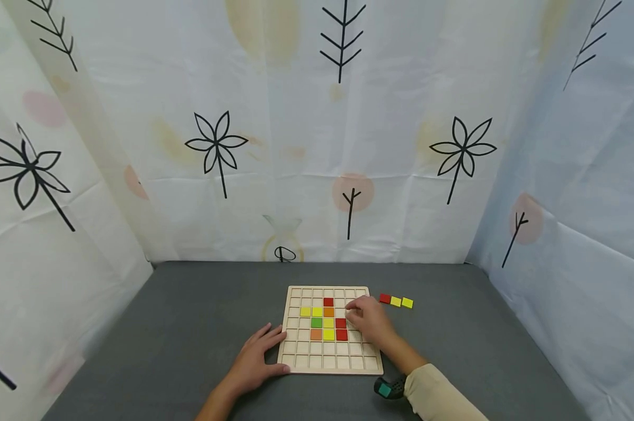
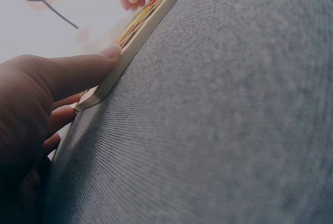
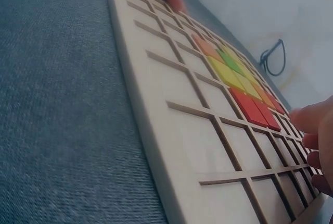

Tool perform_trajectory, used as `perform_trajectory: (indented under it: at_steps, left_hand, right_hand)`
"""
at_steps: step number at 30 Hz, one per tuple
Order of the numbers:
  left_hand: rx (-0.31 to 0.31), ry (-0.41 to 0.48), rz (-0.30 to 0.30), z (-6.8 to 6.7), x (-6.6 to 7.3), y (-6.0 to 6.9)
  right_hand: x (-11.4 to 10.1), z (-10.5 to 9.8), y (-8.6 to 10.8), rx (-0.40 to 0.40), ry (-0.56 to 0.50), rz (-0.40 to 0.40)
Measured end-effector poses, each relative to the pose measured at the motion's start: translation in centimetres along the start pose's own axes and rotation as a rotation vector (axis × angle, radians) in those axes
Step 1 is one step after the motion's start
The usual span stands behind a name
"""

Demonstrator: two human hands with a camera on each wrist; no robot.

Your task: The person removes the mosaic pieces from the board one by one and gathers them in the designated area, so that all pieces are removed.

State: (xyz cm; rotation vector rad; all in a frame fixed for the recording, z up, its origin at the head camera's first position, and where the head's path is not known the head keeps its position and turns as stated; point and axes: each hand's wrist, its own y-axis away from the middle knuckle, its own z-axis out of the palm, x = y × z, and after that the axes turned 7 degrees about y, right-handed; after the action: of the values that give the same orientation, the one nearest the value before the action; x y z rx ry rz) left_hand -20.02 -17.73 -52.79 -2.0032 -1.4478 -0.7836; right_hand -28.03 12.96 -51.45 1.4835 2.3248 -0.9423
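Note:
A square wooden grid board lies on the grey table. Red, orange, yellow and green square tiles sit in its middle compartments, among them a green tile and a red tile. My left hand rests at the board's near left corner, its fingers extended along the left side and its thumb touching the near edge. Over the right part of the board is my right hand, fingers bent downward beside the red tiles. Whether a tile is between its fingertips is hidden.
Beyond the right hand, a loose red tile and two yellow tiles lie in a row on the table, right of the board. A dark wrist device is at the right wrist. Patterned white cloth walls surround the table's back and sides.

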Motion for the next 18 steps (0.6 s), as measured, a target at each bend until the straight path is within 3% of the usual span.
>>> perform_trajectory:
  at_steps: [7,18]
  left_hand:
    - [0.003,0.001,0.002,0.03,-0.03,0.03]
    - [0.006,0.002,0.002,0.02,0.08,0.04]
  right_hand:
    - [-0.26,0.44,0.18,-0.025,0.056,-0.093]
    - [-0.33,0.53,0.60,-0.029,0.101,-0.140]
